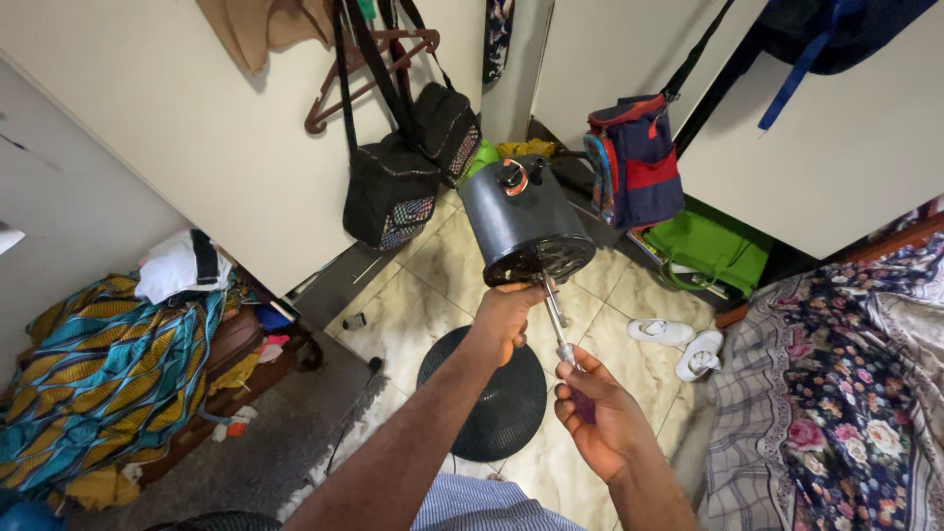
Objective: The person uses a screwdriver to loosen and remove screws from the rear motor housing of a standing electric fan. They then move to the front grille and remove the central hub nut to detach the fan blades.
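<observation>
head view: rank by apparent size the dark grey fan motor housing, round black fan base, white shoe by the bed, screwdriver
Largest to smallest as they appear:
1. Dark grey cylindrical fan motor housing and round black fan base: look alike in size; the housing is nearer the camera, so unranked.
2. Slim metal-shaft screwdriver.
3. White shoe, close to the screwdriver.

We have one view only, from a camera worn on the head, looking steeply down past our forearms to the tiled floor [433,285]. It sits close above both hands, facing the wall corner, with the bed [836,393] at the right edge.
</observation>
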